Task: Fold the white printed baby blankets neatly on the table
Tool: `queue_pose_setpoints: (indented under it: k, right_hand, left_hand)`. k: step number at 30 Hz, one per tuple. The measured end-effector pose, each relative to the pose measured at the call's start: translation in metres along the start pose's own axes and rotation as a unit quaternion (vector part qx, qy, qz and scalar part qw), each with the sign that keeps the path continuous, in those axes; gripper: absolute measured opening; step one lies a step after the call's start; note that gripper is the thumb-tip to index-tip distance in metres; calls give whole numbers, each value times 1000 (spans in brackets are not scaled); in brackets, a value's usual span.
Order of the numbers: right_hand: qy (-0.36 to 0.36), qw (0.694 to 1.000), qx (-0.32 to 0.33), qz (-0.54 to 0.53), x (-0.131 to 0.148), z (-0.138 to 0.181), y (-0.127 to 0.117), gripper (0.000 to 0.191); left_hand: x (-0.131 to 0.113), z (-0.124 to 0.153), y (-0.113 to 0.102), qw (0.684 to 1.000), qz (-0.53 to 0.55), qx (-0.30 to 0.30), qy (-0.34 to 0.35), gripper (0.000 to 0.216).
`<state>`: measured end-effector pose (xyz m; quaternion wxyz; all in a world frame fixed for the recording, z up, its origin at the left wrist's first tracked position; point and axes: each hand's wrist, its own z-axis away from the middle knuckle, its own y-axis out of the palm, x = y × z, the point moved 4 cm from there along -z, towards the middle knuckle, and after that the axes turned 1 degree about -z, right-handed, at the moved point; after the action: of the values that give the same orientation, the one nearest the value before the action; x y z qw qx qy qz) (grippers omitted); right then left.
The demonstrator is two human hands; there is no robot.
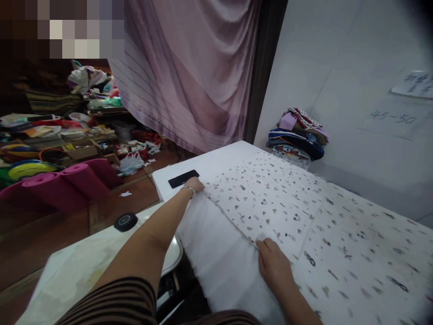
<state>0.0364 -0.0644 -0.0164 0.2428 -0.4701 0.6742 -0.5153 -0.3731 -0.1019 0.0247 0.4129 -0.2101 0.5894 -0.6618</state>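
Printed white fabric [270, 198] is lying across the desk [216, 163], the left hand [195, 184] and right hand [273, 262] pinching its edge, well apart. A black phone [181, 179] is resting beside the left hand; a pink curtain [203, 76] is hanging beyond.

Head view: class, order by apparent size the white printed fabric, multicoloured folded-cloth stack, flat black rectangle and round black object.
1. White printed fabric
2. Folded-cloth stack
3. Flat black rectangle and round black object: too alike to rank.
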Motion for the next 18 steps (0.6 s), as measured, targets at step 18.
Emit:
queue_pose_setpoints:
  k: [18]
  right_hand:
    - [-53, 997, 51, 3, 23, -10, -5, 25]
  left_hand:
    - [4, -7, -16, 998, -29, -40, 37, 29]
